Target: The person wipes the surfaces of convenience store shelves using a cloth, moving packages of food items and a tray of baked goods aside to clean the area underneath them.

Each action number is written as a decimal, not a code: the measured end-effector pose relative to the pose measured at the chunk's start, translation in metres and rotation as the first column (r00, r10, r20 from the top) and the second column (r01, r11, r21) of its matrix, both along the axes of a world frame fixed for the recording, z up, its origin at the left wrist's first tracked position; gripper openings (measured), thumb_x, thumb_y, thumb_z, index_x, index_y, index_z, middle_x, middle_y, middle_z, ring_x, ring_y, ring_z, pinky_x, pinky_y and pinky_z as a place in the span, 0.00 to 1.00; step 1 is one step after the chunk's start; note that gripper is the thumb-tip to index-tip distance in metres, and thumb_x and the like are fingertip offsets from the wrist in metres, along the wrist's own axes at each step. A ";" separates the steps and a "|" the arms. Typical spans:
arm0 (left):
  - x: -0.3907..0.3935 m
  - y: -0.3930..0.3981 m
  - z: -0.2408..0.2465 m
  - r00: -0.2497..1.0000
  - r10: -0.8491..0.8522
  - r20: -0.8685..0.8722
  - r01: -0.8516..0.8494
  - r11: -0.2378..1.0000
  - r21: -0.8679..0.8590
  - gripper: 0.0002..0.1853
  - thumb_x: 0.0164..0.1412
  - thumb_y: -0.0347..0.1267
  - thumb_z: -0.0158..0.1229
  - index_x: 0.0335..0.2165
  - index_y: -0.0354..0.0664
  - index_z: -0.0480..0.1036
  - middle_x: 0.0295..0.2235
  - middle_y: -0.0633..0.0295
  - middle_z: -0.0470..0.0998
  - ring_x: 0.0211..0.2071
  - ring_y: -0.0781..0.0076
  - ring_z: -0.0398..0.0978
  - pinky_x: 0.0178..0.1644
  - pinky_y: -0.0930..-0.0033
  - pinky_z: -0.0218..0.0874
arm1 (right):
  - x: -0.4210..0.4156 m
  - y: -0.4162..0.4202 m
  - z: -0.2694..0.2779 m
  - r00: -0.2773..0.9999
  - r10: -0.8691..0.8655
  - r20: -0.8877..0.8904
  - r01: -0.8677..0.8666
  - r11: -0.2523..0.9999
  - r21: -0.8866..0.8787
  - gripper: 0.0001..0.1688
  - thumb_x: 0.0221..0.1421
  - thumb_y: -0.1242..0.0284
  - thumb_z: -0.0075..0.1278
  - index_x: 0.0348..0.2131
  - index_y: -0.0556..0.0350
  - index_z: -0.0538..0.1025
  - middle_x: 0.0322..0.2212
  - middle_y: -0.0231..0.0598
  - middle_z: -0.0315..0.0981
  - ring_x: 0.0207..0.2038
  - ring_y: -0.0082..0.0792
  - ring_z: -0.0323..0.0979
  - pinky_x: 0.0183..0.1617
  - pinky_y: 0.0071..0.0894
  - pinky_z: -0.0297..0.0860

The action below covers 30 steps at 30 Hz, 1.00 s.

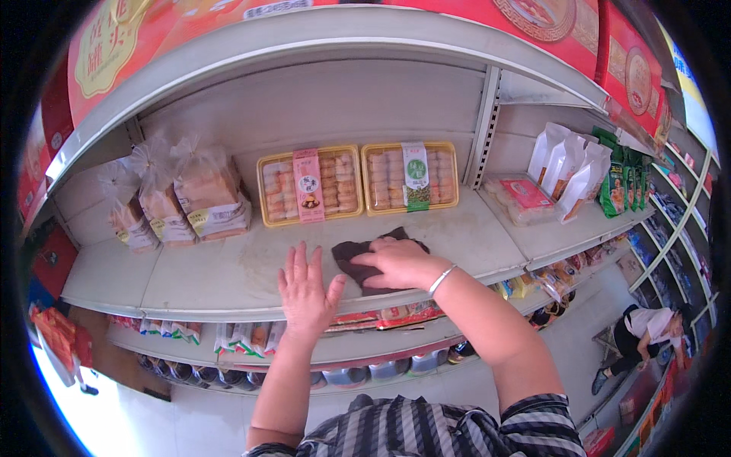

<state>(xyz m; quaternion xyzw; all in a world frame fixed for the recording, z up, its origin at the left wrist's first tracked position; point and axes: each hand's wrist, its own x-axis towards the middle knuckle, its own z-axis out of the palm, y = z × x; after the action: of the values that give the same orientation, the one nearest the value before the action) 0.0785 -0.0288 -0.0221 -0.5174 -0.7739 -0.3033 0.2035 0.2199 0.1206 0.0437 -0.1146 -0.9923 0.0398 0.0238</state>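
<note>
My right hand (398,261) presses a dark cloth (354,254) against the white metal shelf (474,243), close to its front edge. Left of it, my left hand (305,288) is spread at the front of the same shelf, fingers apart and holding nothing. Behind my hands, two yellow-rimmed clear boxes of pastries lean at the back: one with a pink band (309,185), the other with a white and green band (416,177). Faint stains (260,257) mark the shelf surface left of my left hand.
Bagged bread loaves (208,200) stand on the left. At right are a clear pastry pack (522,197), white pouches (565,163) and green bags (614,177). Red boxes (548,23) fill the shelf above; packaged snacks (251,337) lie below. A person (645,337) sits at the far right.
</note>
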 end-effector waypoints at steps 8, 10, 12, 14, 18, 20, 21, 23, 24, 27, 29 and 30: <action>0.011 0.010 0.002 0.981 0.184 -0.068 -0.189 0.979 -0.081 0.32 0.56 0.51 0.48 0.53 0.41 0.61 0.57 0.49 0.56 0.59 0.49 0.51 0.58 0.44 0.43 | 0.118 0.093 -0.010 0.999 -0.011 -0.040 0.009 0.998 -0.064 0.30 0.45 0.57 0.55 0.49 0.41 0.70 0.42 0.44 0.67 0.47 0.47 0.65 0.50 0.40 0.63; 0.011 0.010 0.001 0.979 0.192 -0.069 -0.197 0.978 -0.073 0.31 0.56 0.50 0.48 0.52 0.40 0.62 0.57 0.49 0.57 0.59 0.49 0.51 0.58 0.45 0.44 | 0.149 0.112 -0.003 0.998 -0.054 -0.013 0.053 0.995 -0.087 0.30 0.45 0.57 0.55 0.48 0.43 0.71 0.43 0.44 0.67 0.46 0.47 0.66 0.50 0.39 0.63; 0.013 0.010 0.001 0.979 0.193 -0.062 -0.197 0.977 -0.076 0.31 0.56 0.50 0.48 0.51 0.40 0.64 0.56 0.48 0.59 0.59 0.49 0.53 0.58 0.47 0.45 | 0.182 0.133 -0.004 0.994 -0.111 -0.016 0.109 0.991 -0.077 0.30 0.44 0.58 0.54 0.48 0.43 0.71 0.46 0.45 0.66 0.47 0.47 0.66 0.51 0.39 0.63; 0.014 0.009 0.003 0.979 0.197 -0.049 -0.201 0.975 -0.094 0.30 0.56 0.50 0.48 0.50 0.39 0.65 0.55 0.47 0.61 0.58 0.49 0.54 0.58 0.49 0.46 | 0.210 0.145 0.002 0.985 -0.171 -0.008 0.170 0.981 -0.099 0.30 0.43 0.58 0.55 0.48 0.44 0.72 0.48 0.46 0.64 0.49 0.48 0.65 0.53 0.38 0.62; 0.016 0.012 0.004 0.980 0.193 -0.046 -0.197 0.976 -0.094 0.29 0.56 0.49 0.48 0.48 0.40 0.66 0.53 0.48 0.64 0.57 0.49 0.57 0.57 0.50 0.49 | 0.225 0.156 -0.006 0.977 -0.192 -0.092 0.184 0.979 -0.082 0.29 0.43 0.59 0.55 0.46 0.45 0.73 0.48 0.45 0.65 0.48 0.47 0.65 0.53 0.39 0.62; 0.017 0.014 0.005 0.976 0.211 -0.045 -0.216 0.967 -0.134 0.28 0.56 0.49 0.48 0.48 0.40 0.67 0.52 0.49 0.64 0.56 0.50 0.58 0.56 0.50 0.50 | 0.226 0.160 -0.015 0.969 -0.192 -0.155 0.184 0.981 -0.062 0.28 0.42 0.57 0.56 0.45 0.44 0.74 0.45 0.43 0.67 0.46 0.46 0.67 0.50 0.40 0.63; 0.017 0.015 0.004 0.977 0.207 -0.046 -0.212 0.969 -0.128 0.27 0.56 0.48 0.48 0.47 0.41 0.67 0.52 0.50 0.65 0.56 0.50 0.58 0.56 0.51 0.50 | 0.227 0.160 -0.018 0.963 -0.194 -0.186 0.188 0.981 -0.051 0.28 0.42 0.56 0.56 0.44 0.44 0.75 0.43 0.42 0.68 0.45 0.46 0.67 0.49 0.41 0.64; 0.015 0.015 0.001 0.979 0.197 -0.049 -0.201 0.973 -0.117 0.26 0.56 0.48 0.48 0.46 0.42 0.68 0.52 0.51 0.66 0.55 0.51 0.59 0.56 0.51 0.51 | 0.226 0.157 -0.020 0.953 -0.206 -0.220 0.200 0.979 -0.048 0.27 0.41 0.55 0.56 0.43 0.44 0.76 0.42 0.43 0.69 0.44 0.46 0.68 0.49 0.41 0.64; 0.015 0.015 0.000 0.981 0.190 -0.035 -0.192 0.974 -0.120 0.25 0.56 0.47 0.48 0.46 0.42 0.69 0.51 0.52 0.66 0.55 0.52 0.60 0.55 0.51 0.52 | 0.225 0.156 -0.020 0.949 -0.213 -0.234 0.208 0.977 -0.045 0.27 0.41 0.55 0.56 0.42 0.45 0.76 0.42 0.43 0.69 0.44 0.46 0.68 0.49 0.41 0.64; 0.014 0.012 0.001 0.985 0.174 0.002 -0.172 0.975 -0.138 0.23 0.56 0.46 0.49 0.44 0.42 0.70 0.50 0.53 0.68 0.54 0.53 0.61 0.55 0.52 0.53 | 0.220 0.147 -0.021 0.924 -0.252 -0.287 0.260 0.965 -0.009 0.25 0.42 0.55 0.55 0.40 0.45 0.77 0.39 0.41 0.71 0.43 0.44 0.69 0.46 0.41 0.65; 0.016 0.015 0.005 0.985 0.173 0.021 -0.168 0.972 -0.163 0.22 0.56 0.45 0.49 0.42 0.42 0.71 0.48 0.54 0.70 0.53 0.54 0.62 0.54 0.53 0.54 | 0.217 0.141 -0.022 0.893 -0.327 -0.310 0.348 0.937 0.016 0.24 0.42 0.55 0.54 0.39 0.45 0.77 0.36 0.40 0.72 0.41 0.43 0.70 0.45 0.41 0.66; 0.016 0.016 0.007 0.987 0.161 0.021 -0.156 0.977 -0.148 0.21 0.56 0.45 0.49 0.42 0.42 0.72 0.47 0.54 0.70 0.52 0.54 0.63 0.54 0.54 0.54 | 0.217 0.146 -0.034 0.862 -0.322 -0.391 0.375 0.925 0.066 0.24 0.42 0.54 0.54 0.38 0.44 0.78 0.32 0.40 0.72 0.37 0.43 0.71 0.41 0.42 0.66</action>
<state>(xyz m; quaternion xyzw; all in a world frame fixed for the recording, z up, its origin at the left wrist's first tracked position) 0.0946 -0.0132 -0.0151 -0.4624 -0.8360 -0.2373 0.1758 0.4364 0.2667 0.0096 -0.2807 -0.9325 -0.0136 0.2267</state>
